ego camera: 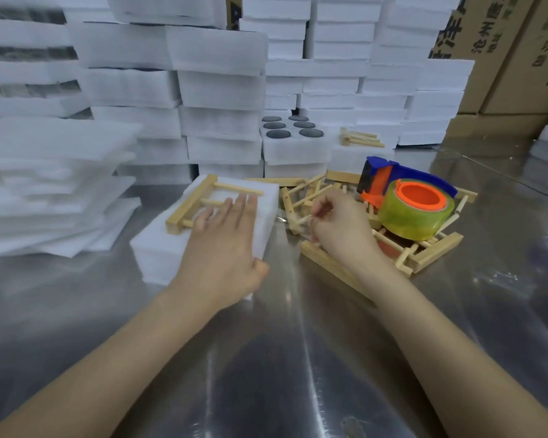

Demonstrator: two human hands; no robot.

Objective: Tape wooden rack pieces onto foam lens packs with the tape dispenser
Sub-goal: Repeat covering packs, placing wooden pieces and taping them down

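Steel table (282,358): flat left hand (222,248) presses the white foam lens pack (159,251), fingertips (241,203) at its untaped pale wooden rack piece (189,205), which could slide. Right hand (339,229) apparently pinches a wooden peg (302,220); the blue-orange tape dispenser (408,200) sits just beyond.

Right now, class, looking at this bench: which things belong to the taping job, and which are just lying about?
In the job: left hand flat on the foam pack; wooden rack piece on it; right hand pinching at the loose rack pieces; tape dispenser atop them.
Lying about: foam stacks; cardboard boxes; open lens tray; loose foam sheets.
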